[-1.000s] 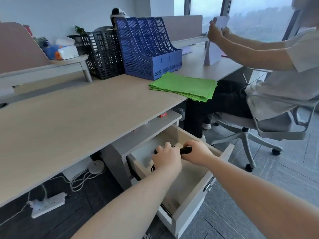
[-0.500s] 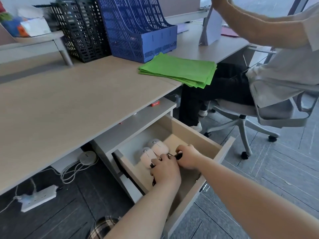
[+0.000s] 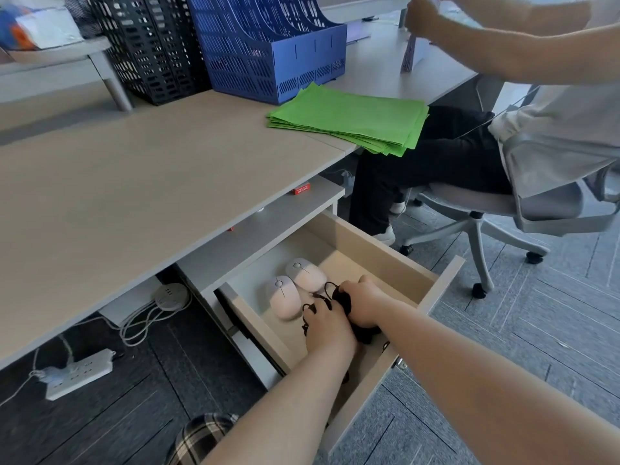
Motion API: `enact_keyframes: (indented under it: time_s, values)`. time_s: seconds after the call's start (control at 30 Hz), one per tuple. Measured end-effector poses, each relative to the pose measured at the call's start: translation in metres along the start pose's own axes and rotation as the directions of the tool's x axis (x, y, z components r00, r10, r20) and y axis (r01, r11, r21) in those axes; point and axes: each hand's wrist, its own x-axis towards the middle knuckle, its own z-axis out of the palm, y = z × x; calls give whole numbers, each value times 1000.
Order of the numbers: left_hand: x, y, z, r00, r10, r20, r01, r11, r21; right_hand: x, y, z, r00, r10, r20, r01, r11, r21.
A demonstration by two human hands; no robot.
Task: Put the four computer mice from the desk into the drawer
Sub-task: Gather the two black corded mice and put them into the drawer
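Observation:
The wooden drawer [image 3: 375,250] under the desk [image 3: 141,182] stands pulled out. Two white mice lie side by side in its back left part, one [image 3: 285,297] nearer me and one [image 3: 307,275] behind it. Both my hands are down inside the drawer. My right hand [image 3: 365,305] is closed over a black mouse [image 3: 364,332] with a looped black cable. My left hand [image 3: 327,327] presses against the same black bundle from the left; what lies under it is hidden.
Green paper sheets [image 3: 352,117], a blue file rack [image 3: 268,45] and a black file rack [image 3: 151,52] stand on the desk. Another person sits on a swivel chair [image 3: 496,209] at the right. A power strip [image 3: 79,372] and cables lie on the floor.
The camera has tilted down and moved closer. Both hands have sunk deeper into the drawer with the black mouse, and the two white mice have come into full view.

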Motion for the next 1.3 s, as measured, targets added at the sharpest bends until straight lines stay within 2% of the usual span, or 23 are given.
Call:
enact_keyframes:
  time_s: [0.27,0.43,0.7,0.9,1.07,1.3]
  values:
    - [1,-5,-5,995,33,-97,-26,997,79,-1,0,0,999,-29,-24,28,1000,-7]
    - [-6,-8,-14,998,55,-42,-50,993,102,-3,-1,-1,999,-29,-38,31,999,35]
    - [-15,-10,-29,992,94,-89,-76,980,183,-16,-5,-8,981,-3,-193,21,996,90]
    - [-19,-19,-62,978,133,-163,-74,943,325,-38,-6,-28,951,111,-290,-42,971,234]
    - [-31,-12,-99,964,167,-209,-55,889,454,-61,1,-45,969,122,-216,-94,986,136]
    - [-54,-8,-128,941,195,-277,-39,874,484,-89,-4,-58,973,130,-189,-137,990,-24]
